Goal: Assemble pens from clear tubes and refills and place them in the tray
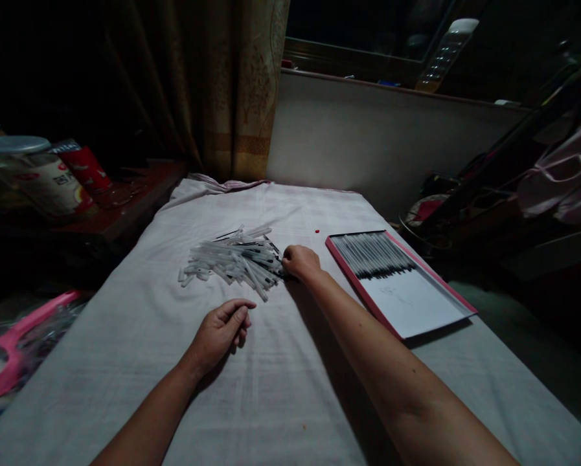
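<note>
A loose heap of pens (pixel 239 259), translucent white with some black parts, lies on the cloth-covered table. At the heap's right edge is my right hand (pixel 300 261), its fingers curled closed against the dark pen ends. Whatever it may be gripping there is hidden. My left hand (pixel 225 330) rests nearer to me, just in front of the heap, thumb against curled fingers and nothing visible in it. To the right, a shallow box tray (pixel 416 307) with a pink-red rim holds a row of similar pens (pixel 375 254) side by side, black ends toward me.
A small red piece (pixel 317 231) lies on the white cloth (pixel 271 401) beyond my right hand. On the left, a brown side table (pixel 139 200) bears lidded jars (pixel 47 181) and a red can (pixel 83 167). A pink plastic object (pixel 15 346) is at the lower left. Behind are a curtain (pixel 232 84) and wall.
</note>
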{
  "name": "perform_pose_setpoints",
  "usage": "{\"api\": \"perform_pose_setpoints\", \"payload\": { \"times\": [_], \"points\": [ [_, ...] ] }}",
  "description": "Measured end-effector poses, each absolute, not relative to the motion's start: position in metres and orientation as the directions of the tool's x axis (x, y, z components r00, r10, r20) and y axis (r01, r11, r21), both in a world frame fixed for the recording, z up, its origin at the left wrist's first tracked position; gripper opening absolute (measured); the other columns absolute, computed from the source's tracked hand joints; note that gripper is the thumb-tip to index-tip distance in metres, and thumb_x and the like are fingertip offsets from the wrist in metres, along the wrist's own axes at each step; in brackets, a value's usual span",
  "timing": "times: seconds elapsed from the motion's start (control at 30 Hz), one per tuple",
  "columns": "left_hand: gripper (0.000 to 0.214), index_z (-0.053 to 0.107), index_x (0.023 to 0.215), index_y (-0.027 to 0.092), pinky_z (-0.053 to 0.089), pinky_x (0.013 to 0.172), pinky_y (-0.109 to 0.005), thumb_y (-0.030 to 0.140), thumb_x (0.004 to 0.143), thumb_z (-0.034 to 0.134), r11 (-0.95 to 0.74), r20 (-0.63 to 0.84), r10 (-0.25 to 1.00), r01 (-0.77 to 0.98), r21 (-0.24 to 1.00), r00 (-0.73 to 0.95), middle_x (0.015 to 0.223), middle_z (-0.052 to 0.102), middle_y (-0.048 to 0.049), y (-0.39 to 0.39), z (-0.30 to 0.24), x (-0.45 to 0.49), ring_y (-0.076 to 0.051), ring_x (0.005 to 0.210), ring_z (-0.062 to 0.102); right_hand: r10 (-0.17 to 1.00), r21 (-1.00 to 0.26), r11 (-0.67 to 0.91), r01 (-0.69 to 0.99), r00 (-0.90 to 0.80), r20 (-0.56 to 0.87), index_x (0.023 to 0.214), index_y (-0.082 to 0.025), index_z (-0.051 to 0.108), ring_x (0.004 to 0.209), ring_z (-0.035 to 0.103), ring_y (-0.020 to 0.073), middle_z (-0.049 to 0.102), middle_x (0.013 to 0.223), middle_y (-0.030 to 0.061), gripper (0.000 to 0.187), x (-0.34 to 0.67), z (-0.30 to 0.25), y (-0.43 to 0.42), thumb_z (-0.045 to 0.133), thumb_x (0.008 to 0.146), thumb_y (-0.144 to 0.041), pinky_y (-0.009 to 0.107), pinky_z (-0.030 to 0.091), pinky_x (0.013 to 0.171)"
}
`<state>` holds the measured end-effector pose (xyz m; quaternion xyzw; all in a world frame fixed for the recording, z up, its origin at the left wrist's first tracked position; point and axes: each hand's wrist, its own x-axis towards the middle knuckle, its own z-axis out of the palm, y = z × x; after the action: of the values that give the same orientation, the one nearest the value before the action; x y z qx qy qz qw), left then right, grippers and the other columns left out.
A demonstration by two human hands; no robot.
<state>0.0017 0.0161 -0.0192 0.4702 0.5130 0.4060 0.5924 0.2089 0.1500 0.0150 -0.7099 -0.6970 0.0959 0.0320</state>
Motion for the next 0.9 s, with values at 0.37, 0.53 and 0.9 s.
{"api": "perform_pose_setpoints", "payload": {
  "times": [0.37, 0.53, 0.9],
  "points": [
    [0.049, 0.068, 0.1, 0.017, 0.036, 0.04, -0.018, 0.059, 0.073, 0.069, 0.192, -0.191, 0.97, 0.01, 0.981, 0.152, 0.073, 0.06, 0.0002, 0.016, -0.024, 0.0, -0.01, 0.051, 0.055, 0.987, -0.243, -0.152, 0.958, 0.133, -0.094, 0.106, -0.015, 0.075, 0.108, 0.068, 0.0291, 0.073, 0.116, 0.0194, 0.027, 0.206, 0.013, 0.147, 0.059, 0.086, -0.026, 0.033, 0.05, 0.084],
    [0.044, 0.067, 0.116, 0.021, 0.049, 0.055, -0.025, 0.049, 0.084, 0.06, -0.004, -0.013, 0.996, 0.207, 0.978, 0.083, 0.089, 0.066, -0.0043, 0.017, -0.03, 0.002, -0.015, 0.067, 0.062, 0.981, -0.404, -0.166, 0.9, 0.192, 0.024, 0.097, -0.019, 0.073, 0.098, 0.07, 0.0226, 0.076, 0.103, 0.0109, 0.025, 0.233, 0.006, 0.112, 0.051, 0.088, -0.027, 0.029, 0.049, 0.08],
    [0.031, 0.065, 0.118, 0.02, 0.05, 0.078, -0.037, 0.036, 0.094, 0.052, -0.157, 0.104, 0.987, 0.91, 0.384, 0.126, 0.109, 0.068, -0.0127, 0.065, -0.003, 0.036, -0.029, 0.093, 0.069, 0.866, -0.995, 0.101, -0.023, 0.494, 0.076, 0.086, -0.02, 0.066, 0.056, 0.057, 0.0154, 0.062, 0.067, 0.0015, 0.036, 0.266, -0.033, 0.043, 0.07, 0.068, -0.052, 0.025, 0.042, 0.044]
  ]
}}
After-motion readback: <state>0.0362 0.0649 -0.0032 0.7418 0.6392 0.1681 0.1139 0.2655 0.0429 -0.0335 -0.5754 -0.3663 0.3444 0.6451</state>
